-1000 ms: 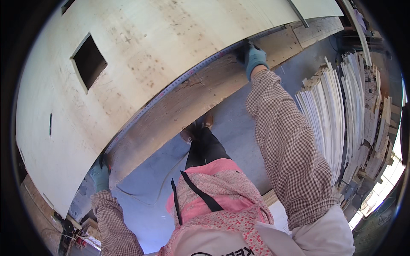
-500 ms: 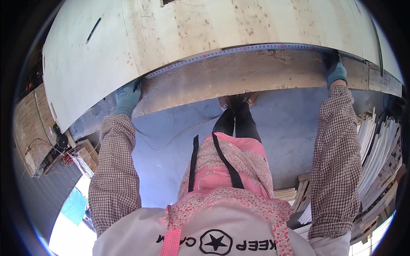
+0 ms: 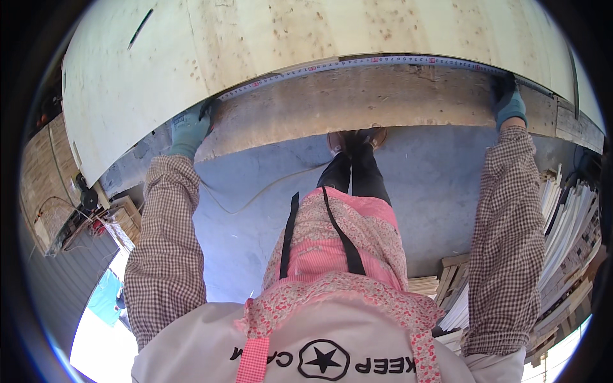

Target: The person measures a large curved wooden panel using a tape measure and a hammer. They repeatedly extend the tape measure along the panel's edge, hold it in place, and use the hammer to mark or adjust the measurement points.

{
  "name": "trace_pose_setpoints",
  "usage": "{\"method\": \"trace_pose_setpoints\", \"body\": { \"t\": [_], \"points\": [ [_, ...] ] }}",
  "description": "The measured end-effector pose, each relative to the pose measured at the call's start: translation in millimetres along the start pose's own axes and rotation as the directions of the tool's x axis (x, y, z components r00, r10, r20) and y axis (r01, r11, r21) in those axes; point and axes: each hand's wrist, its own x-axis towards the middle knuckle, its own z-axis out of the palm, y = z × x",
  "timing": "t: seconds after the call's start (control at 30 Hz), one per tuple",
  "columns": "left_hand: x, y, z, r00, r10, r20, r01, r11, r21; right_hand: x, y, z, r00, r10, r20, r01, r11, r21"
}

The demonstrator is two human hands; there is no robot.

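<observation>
A white tape measure blade (image 3: pixel 396 60) is stretched along the near edge of a large pale plywood sheet (image 3: pixel 274 38), above a worn wooden beam (image 3: pixel 357 96). My left hand (image 3: pixel 190 131), in a blue-green glove with dark fingertips, is closed at the tape's left end, against the sheet's edge. My right hand (image 3: pixel 509 104), gloved the same way, is closed on the tape toward the right, and the blade runs on past it. The sheet and the gloves partly hide the fingertips of both hands.
A dark pencil-like stick (image 3: pixel 140 29) lies on the sheet at upper left. A power tool with a black disc (image 3: pixel 87 196) sits at far left. A cable (image 3: pixel 255 193) crosses the blue-grey floor. Long pale strips (image 3: pixel 565 223) are stacked at right.
My right hand has shifted slightly right along the tape. My left hand stays at the tape's left end. The view has tilted slightly, raising the sheet's edge in the picture.
</observation>
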Motion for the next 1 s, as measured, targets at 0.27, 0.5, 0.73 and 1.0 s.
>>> {"method": "trace_pose_setpoints", "body": {
  "t": [0.27, 0.5, 0.73, 1.0],
  "points": [
    [1, 3, -5, 0.998, -0.033, 0.051, 0.035, 0.999, -0.038, -27, -69, -21, 0.988, -0.125, 0.088, 0.149, 0.919, -0.364],
    [0, 1, -2, 0.999, -0.014, 0.034, 0.014, 1.000, -0.018, -19, -52, -20, 0.976, -0.204, 0.077, 0.218, 0.892, -0.395],
    [2, 2, -1, 1.000, 0.007, 0.012, -0.007, 1.000, 0.013, -19, -50, -19, 0.971, -0.228, 0.075, 0.233, 0.821, -0.521],
    [3, 4, -6, 0.997, -0.021, 0.068, 0.021, 1.000, -0.010, -19, -48, -19, 0.971, -0.227, 0.076, 0.236, 0.847, -0.476]
  ]
}}
